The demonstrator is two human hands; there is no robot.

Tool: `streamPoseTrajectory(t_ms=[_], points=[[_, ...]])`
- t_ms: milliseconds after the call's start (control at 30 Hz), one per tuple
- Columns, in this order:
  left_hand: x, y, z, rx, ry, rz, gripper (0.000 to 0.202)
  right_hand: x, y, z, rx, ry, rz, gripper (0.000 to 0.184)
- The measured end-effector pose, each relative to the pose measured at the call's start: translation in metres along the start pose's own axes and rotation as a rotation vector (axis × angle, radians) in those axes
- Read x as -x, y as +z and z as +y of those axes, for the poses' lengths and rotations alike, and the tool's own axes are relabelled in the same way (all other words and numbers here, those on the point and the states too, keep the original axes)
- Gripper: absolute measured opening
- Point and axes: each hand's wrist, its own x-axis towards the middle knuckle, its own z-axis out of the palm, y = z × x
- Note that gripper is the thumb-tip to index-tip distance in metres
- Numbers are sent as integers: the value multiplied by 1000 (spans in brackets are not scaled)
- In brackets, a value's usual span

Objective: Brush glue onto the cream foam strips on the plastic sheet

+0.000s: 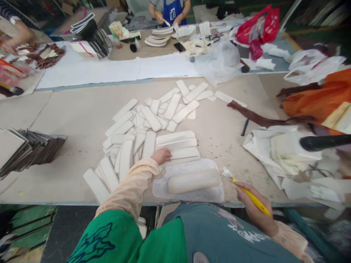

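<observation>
Left hand (161,156): my fingers lie flat, together, on the stacked strips (177,148), whose long axis runs left-right.
Right hand (253,210): fingers clamped on the yellow brush (248,193), bristles toward the padded piece (194,181).

A yellow-handled brush (248,193) with pale, splayed bristles lies slanted in the right hand (253,208), its bristles up and to the left, just beside the corner of a translucent sheet (164,188) at the near counter edge. On that sheet one cream, round-ended strip (194,180) lies flat and lengthwise. Just behind it a neat stack of like strips (178,146) lies flat, and the left hand (161,156) rests its fingers on the stack's left end.
</observation>
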Motion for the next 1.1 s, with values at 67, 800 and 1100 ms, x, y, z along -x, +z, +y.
streamPoseTrajectory(t_ms=[67,800,1100], points=[[-1,-2,-2,10,8,-15,16,-2,1,-2,-13,-17,6,29],[-11,10,16,-78,-333,6,43,1,-37,24,130,-128,-153,24],[-12,9,26,-150,-370,4,31,-1,-43,34,123,-192,-156,25]])
